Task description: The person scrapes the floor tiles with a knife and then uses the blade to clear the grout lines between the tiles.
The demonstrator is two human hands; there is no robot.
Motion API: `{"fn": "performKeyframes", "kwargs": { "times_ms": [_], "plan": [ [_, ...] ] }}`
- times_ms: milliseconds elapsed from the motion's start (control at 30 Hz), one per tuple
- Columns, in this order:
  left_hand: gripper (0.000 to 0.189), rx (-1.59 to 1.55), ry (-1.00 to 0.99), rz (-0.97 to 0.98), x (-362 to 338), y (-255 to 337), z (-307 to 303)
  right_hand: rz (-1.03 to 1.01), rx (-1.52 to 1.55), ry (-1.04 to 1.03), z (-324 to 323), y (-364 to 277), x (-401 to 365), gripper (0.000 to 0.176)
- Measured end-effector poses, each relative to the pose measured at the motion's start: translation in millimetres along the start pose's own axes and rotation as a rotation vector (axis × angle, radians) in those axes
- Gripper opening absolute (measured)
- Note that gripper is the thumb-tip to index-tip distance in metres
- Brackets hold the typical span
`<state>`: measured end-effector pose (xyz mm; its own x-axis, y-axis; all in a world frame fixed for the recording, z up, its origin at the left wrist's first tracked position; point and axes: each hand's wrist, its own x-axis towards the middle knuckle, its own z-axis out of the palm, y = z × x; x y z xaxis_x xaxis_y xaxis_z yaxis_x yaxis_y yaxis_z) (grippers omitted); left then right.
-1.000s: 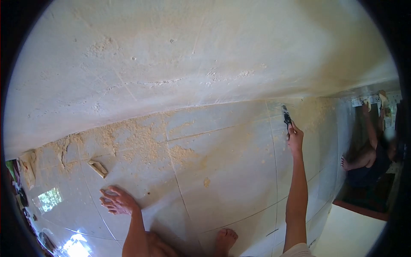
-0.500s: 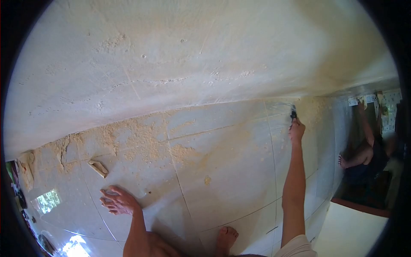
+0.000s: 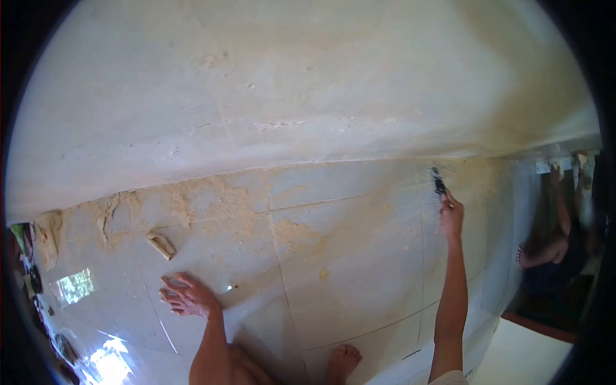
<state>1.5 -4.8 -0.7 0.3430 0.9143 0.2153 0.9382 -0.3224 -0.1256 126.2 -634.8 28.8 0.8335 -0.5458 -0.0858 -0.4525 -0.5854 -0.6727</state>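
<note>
My right hand (image 3: pixel 452 217) grips a slim black hand tool (image 3: pixel 439 182) at the end of my outstretched arm. Its tip points toward the seam where the tiled floor (image 3: pixel 359 247) meets the pale wall (image 3: pixel 308 83); whether it is a scraper or a brush I cannot tell. Fingers spread, my left hand (image 3: pixel 189 296) rests on the tiles with nothing in it. Just beyond those fingers lies a small tan folded piece (image 3: pixel 160 246), like sandpaper or card. Tan crumbs and dust (image 3: pixel 224 208) cover the floor along the wall.
Another person (image 3: pixel 552 247) sits at the far right, hands near the wall base. A pale box-like surface with a brown edge (image 3: pixel 529 350) stands at lower right. My bare foot (image 3: pixel 344 360) is at bottom centre. Assorted objects (image 3: pixel 32 273) line the left edge.
My right hand has drawn the tool slightly back from the wall and leftward over the tiles. My view has shifted a little; my left hand keeps its spread on the floor.
</note>
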Motion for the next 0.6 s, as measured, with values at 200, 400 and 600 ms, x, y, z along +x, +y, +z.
{"fn": "performKeyframes", "kwargs": {
  "times_ms": [200, 400, 600],
  "plan": [
    [0.056, -0.072, -0.017, -0.007, -1, 2, -3, -0.223, 0.078, 0.112, 69, 9, -61, 0.033],
    [0.057, -0.138, -0.043, -0.016, -1, 3, -8, -0.430, -0.073, -0.201, 96, -138, -162, 0.036],
    [0.057, -0.098, 0.046, -0.010, -1, 1, 4, -0.068, 0.148, 0.086, 89, -75, -98, 0.037]
  ]
}}
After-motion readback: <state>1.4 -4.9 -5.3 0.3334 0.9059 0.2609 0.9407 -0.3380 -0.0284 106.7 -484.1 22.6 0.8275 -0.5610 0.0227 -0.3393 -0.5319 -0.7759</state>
